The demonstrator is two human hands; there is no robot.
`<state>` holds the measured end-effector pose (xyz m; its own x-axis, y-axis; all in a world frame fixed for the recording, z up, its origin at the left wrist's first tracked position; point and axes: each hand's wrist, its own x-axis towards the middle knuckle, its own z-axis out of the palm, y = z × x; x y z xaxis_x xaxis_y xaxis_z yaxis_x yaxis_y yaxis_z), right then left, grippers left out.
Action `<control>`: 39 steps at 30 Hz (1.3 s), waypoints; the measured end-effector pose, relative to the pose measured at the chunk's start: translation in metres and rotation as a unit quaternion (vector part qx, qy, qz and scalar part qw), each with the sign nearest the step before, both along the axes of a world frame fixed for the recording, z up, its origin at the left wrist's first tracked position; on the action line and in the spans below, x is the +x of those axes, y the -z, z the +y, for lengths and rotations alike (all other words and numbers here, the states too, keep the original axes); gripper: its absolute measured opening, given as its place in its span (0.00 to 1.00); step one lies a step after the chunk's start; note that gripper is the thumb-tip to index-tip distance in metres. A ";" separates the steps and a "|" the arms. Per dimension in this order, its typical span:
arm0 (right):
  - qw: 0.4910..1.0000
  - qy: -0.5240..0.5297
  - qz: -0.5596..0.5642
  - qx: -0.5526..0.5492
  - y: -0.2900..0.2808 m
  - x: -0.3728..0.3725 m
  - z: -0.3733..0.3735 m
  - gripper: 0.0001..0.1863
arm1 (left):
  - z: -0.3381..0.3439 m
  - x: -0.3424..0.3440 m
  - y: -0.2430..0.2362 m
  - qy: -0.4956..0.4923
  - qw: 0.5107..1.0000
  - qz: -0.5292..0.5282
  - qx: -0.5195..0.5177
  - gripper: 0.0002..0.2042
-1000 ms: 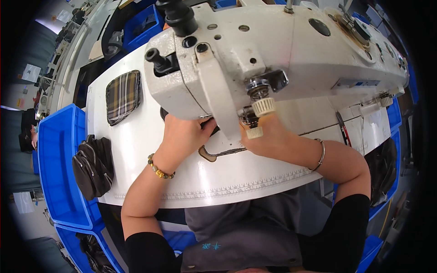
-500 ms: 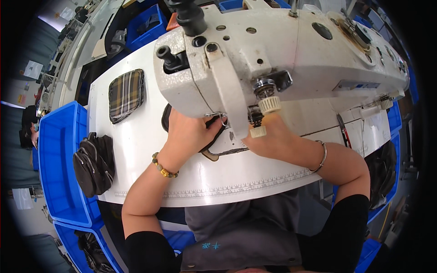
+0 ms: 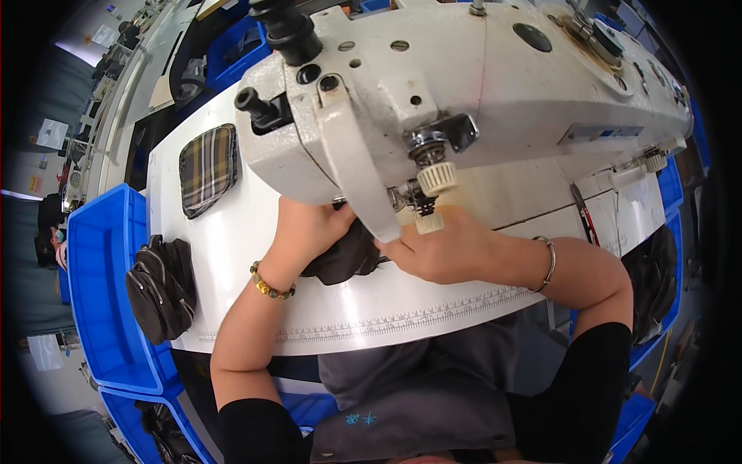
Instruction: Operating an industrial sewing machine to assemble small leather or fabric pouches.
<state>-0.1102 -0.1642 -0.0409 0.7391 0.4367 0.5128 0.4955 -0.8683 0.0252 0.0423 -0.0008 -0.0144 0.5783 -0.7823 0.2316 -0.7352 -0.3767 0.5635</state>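
tabletop: white, carries the work; advisable to keep the cloth flat on it, the bulk free of drag

white industrial sewing machine: head overhangs the work; fingers are best kept beside the stitching point, never beneath it

right hand: fingers curled inward at the right edge of the cloth; gap between the tips not shown, a hold cannot be confirmed; light steering judged better than pulling

left hand: thumb bent against the cloth; other fingertips out of sight behind the head, so pinch or flat press cannot be told; even pressure advised

dark cloth piece: on the tabletop before the head, between the hands, near side bunched; far part covered, outline and layers unreadable; folds should be smoothed clear

cream tension knob: lower one overlaps the view of the right hand

needle and presser foot: hidden, alignment unverified
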 end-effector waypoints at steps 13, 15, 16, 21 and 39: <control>0.997 0.051 -0.059 0.016 0.003 0.004 0.012 0.11 | -0.002 -0.010 -0.004 -0.033 0.997 0.057 0.029 0.13; 0.998 0.040 -0.040 0.028 0.008 0.005 0.011 0.09 | -0.002 -0.010 -0.005 -0.026 0.998 0.051 0.027 0.13; 0.999 0.030 -0.022 0.039 0.009 0.005 0.010 0.08 | -0.003 -0.010 -0.004 -0.031 0.997 0.061 0.032 0.13; 0.999 0.047 -0.014 0.021 0.010 0.006 0.008 0.06 | -0.004 -0.009 0.003 -0.036 0.997 0.054 0.039 0.12; 0.994 0.068 -0.020 0.086 0.001 0.012 0.004 0.08 | 0.004 -0.007 -0.014 -0.073 0.991 0.025 0.111 0.13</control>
<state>-0.0983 -0.1601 -0.0421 0.7627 0.2373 0.6017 0.3745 -0.9205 -0.1117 0.0353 0.0034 -0.0001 0.6956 -0.7178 0.0308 -0.6365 -0.5958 0.4897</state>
